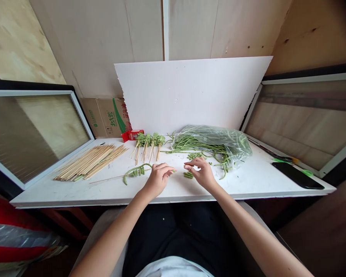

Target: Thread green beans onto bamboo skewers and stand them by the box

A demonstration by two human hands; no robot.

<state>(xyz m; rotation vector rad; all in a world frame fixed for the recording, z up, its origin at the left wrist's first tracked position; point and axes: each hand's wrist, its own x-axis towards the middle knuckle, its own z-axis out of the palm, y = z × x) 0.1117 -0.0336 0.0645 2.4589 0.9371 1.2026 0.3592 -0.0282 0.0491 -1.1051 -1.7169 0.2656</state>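
Observation:
My left hand (158,177) is closed around a long green bean (126,179), whose curved tail runs out to the left onto the table. A short green end shows at its fingertips. Across a small gap, my right hand (201,171) has thumb and fingers brought together; what they pinch, if anything, is too small to make out. Cut bean pieces (188,175) lie just beside and below its fingertips. Left of my left hand, a skewer with folded bean on it (137,172) rests on the table, partly behind the bean's tail.
Bare wooden skewers (89,162) lie in a pile at left. Finished bean skewers (150,139) sit at the back beside a red box (132,134). A clear plastic bag of long beans (213,140) is behind my right hand. A black phone (297,175) lies at right.

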